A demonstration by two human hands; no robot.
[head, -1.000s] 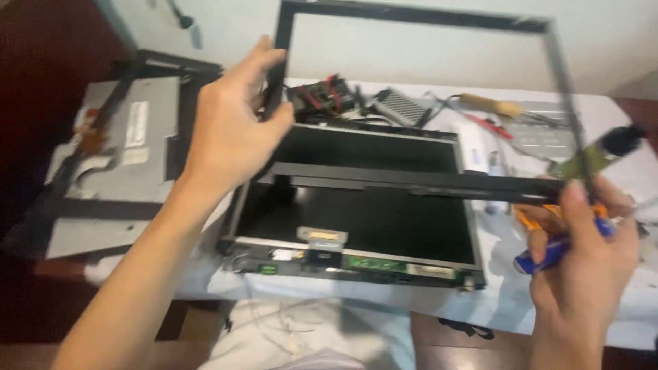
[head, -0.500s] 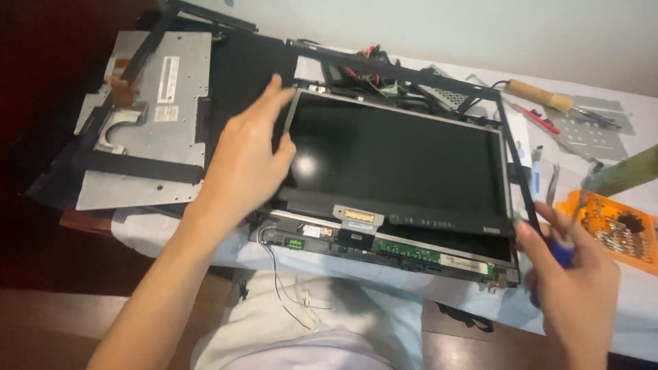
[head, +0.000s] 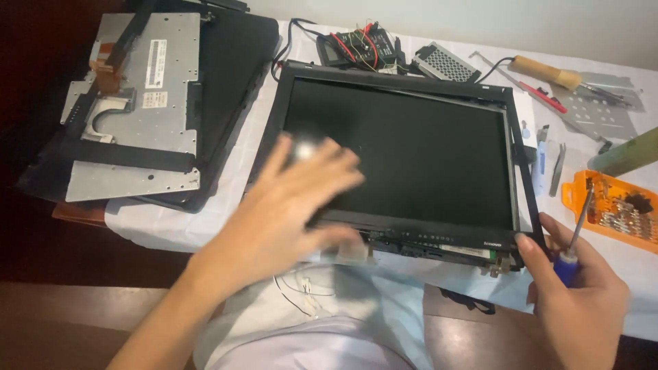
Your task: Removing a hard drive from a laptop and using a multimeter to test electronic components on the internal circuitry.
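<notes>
Lowered since earlier, the thin black plastic bezel frame (head: pixel 521 171) now lies around the dark flat laptop screen panel (head: pixel 404 157). Left hand (head: pixel 295 199), blurred, fingers spread, rests on the panel. Right hand (head: pixel 582 288) clutches a blue-handled screwdriver (head: pixel 572 247), thumb touching the frame's corner.

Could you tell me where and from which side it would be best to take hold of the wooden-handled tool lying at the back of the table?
Probably by the wooden handle, coming from above: the tool lies flat and roughly level on the table, its handle is the thickest, rounded part and sits clear on top, while the thin metal shaft at its right end rests over a perforated plate.
</notes>
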